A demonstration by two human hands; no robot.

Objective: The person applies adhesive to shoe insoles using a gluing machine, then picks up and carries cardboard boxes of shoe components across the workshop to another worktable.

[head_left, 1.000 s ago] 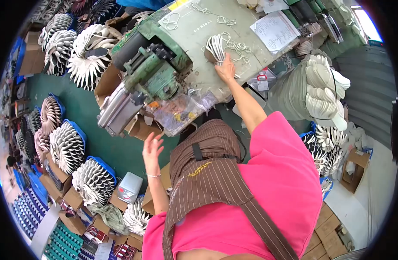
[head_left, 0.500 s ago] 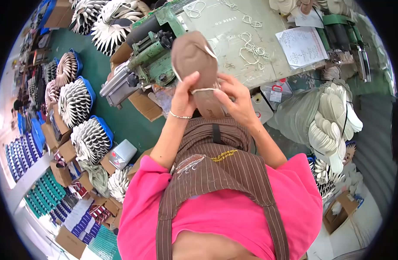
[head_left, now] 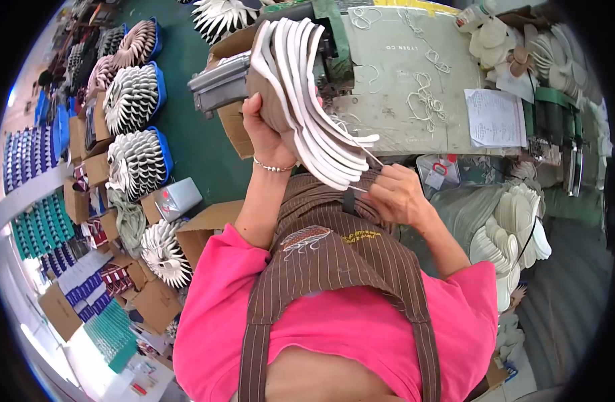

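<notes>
Left hand (head_left: 266,136) clamps thumb and fingers round a curved stack of brown-and-white padded insoles (head_left: 295,102) in midair, right hand (head_left: 397,194) pinches thin white cord (head_left: 372,159); probably light, bendy, fan-prone, so grip mid-length across all layers.

- Green floor (head_left: 187,127), left of centre
- Pale grey-green worktable (head_left: 388,67), far centre
- Ribbed grey surface (head_left: 562,268), right
- Bright white light (head_left: 13,97), far left

"lyden co" on tbl (head_left: 371,114), "have a…" on apron (head_left: 341,268), rest illeg.
</notes>
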